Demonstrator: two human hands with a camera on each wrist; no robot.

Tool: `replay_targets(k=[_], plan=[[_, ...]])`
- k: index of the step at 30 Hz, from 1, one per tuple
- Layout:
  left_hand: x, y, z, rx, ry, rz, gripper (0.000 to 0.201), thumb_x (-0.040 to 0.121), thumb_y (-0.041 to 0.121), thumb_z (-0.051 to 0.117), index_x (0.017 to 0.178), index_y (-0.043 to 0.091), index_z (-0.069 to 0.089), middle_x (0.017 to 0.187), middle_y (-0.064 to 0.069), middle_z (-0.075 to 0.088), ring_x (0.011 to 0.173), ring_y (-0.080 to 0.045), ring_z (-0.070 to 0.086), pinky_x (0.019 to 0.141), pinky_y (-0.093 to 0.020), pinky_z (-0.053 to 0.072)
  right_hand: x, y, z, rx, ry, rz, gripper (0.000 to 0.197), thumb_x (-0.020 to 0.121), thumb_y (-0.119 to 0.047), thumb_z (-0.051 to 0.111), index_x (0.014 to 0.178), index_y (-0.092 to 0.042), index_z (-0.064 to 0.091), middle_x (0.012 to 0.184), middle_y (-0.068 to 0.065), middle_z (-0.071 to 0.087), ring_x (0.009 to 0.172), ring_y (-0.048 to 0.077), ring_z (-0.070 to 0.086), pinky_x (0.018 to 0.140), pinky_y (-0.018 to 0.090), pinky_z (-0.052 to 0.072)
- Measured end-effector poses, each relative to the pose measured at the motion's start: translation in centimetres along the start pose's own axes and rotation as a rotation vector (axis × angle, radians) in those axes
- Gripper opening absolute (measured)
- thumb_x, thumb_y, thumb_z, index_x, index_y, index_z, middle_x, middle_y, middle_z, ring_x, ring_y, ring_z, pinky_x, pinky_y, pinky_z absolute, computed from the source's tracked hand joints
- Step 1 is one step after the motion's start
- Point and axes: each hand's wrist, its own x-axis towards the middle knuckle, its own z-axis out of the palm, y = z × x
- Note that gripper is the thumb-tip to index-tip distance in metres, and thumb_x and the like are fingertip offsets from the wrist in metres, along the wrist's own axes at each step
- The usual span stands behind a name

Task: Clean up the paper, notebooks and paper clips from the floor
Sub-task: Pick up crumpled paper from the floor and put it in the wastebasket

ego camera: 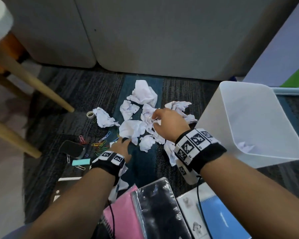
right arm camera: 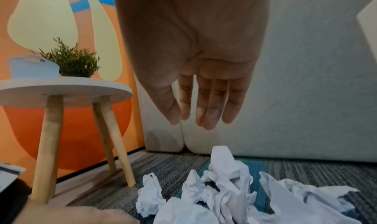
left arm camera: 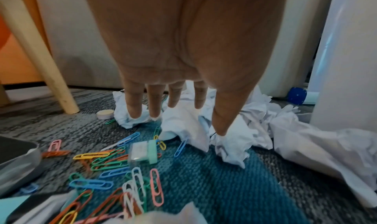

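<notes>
Several crumpled white paper balls [ego camera: 141, 114] lie heaped on the carpet. My right hand [ego camera: 154, 120] hovers over the heap, fingers straight and hanging down, holding nothing [right arm camera: 191, 124]; the paper [right arm camera: 224, 187] lies below it. My left hand [ego camera: 122, 141] reaches to the heap's near left edge with straight fingers, tips at a paper ball [left arm camera: 183, 130]. Coloured paper clips [ego camera: 100, 144] are scattered left of that hand, also under the palm [left arm camera: 114, 168]. Pink [ego camera: 124, 218], black [ego camera: 159, 209] and blue [ego camera: 221, 219] notebooks lie at the near edge.
A white plastic bin [ego camera: 248, 118] stands right of the heap with a bit of paper inside. Wooden stool legs [ego camera: 41, 87] rise at the left. A tape roll [ego camera: 90, 114], a black flat object [ego camera: 71, 148] and a mint eraser [ego camera: 81, 162] lie among the clips. A grey sofa [ego camera: 145, 40] bounds the back.
</notes>
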Motion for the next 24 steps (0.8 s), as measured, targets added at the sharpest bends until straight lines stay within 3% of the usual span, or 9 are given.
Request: replay_targets(k=[3, 6, 8, 10, 13, 17, 19, 24], plan=[[0.0, -0.9, 1.4, 0.040, -0.071, -0.091, 0.084, 0.079, 0.047, 0.068, 0.146, 0.023, 0.024, 0.153, -0.013, 0.022, 0.128, -0.037, 0.045, 0.099, -0.041, 0.045, 0.2, 0.2, 1.2, -0.039, -0.056, -0.004, 0.028, 0.089, -0.020, 0.052, 0.117, -0.019, 0.058, 0.123, 0.006, 0.057, 0.110, 0.025, 0.057, 0.088, 0.034, 0.048], [-0.4, -1.9, 3.0, 0.032, -0.171, -0.125, 0.098, 0.059, 0.059, 0.077, 0.138, 0.020, 0.033, 0.143, -0.013, 0.036, 0.122, -0.035, 0.050, 0.096, -0.041, 0.046, 0.1, 0.3, 2.1, -0.047, -0.110, -0.001, 0.028, 0.090, -0.020, 0.051, 0.117, -0.018, 0.057, 0.124, 0.006, 0.056, 0.111, 0.025, 0.056, 0.090, 0.036, 0.049], [-0.8, -2.2, 3.5, 0.051, -0.183, -0.098, 0.081, 0.051, 0.054, 0.078, 0.119, 0.023, 0.046, 0.129, -0.009, 0.051, 0.110, -0.031, 0.057, 0.086, -0.038, 0.050, 0.1, 0.4, 2.7, -0.051, -0.137, -0.008, 0.028, 0.090, -0.020, 0.051, 0.117, -0.018, 0.058, 0.123, 0.006, 0.056, 0.111, 0.026, 0.056, 0.090, 0.037, 0.049], [-1.1, -2.2, 3.6, 0.090, -0.168, -0.058, 0.051, 0.065, 0.041, 0.073, 0.107, 0.021, 0.051, 0.121, -0.008, 0.059, 0.106, -0.030, 0.059, 0.081, -0.034, 0.049, 0.0, 0.4, 3.2, -0.057, -0.158, -0.019, 0.029, 0.090, -0.019, 0.050, 0.118, -0.017, 0.058, 0.122, 0.007, 0.055, 0.113, 0.026, 0.055, 0.091, 0.037, 0.049], [-1.2, -1.7, 3.6, 0.124, -0.156, 0.004, 0.029, 0.087, 0.026, 0.060, 0.111, 0.010, 0.057, 0.120, -0.012, 0.062, 0.110, -0.030, 0.059, 0.088, -0.035, 0.048, -0.1, 0.3, 3.5, -0.056, -0.182, -0.026, 0.030, 0.090, -0.017, 0.050, 0.119, -0.017, 0.057, 0.122, 0.007, 0.055, 0.113, 0.027, 0.054, 0.090, 0.035, 0.047], [-1.0, -0.9, 3.2, 0.114, -0.183, 0.031, 0.027, 0.081, 0.014, 0.067, 0.106, 0.008, 0.059, 0.114, -0.011, 0.064, 0.106, -0.029, 0.060, 0.085, -0.035, 0.047, -0.5, 0.2, 3.8, -0.070, -0.223, -0.043, 0.031, 0.089, -0.017, 0.050, 0.119, -0.017, 0.057, 0.123, 0.007, 0.055, 0.113, 0.027, 0.054, 0.091, 0.035, 0.046], [-0.9, -0.6, 2.9, 0.094, -0.142, 0.044, 0.025, 0.082, 0.010, 0.062, 0.106, 0.009, 0.058, 0.112, -0.012, 0.064, 0.105, -0.029, 0.060, 0.084, -0.035, 0.047, -0.7, 0.4, 3.8, -0.071, -0.245, -0.043, 0.031, 0.088, -0.016, 0.051, 0.118, -0.018, 0.057, 0.123, 0.007, 0.055, 0.113, 0.026, 0.054, 0.092, 0.036, 0.047], [-1.1, -1.1, 3.6, 0.060, -0.115, 0.020, 0.025, 0.087, 0.024, 0.053, 0.109, 0.011, 0.053, 0.114, -0.014, 0.062, 0.103, -0.031, 0.060, 0.085, -0.037, 0.048, -1.4, 0.6, 3.7, -0.085, -0.285, -0.041, 0.033, 0.088, -0.015, 0.052, 0.120, -0.017, 0.056, 0.125, 0.008, 0.054, 0.114, 0.027, 0.054, 0.093, 0.037, 0.048]])
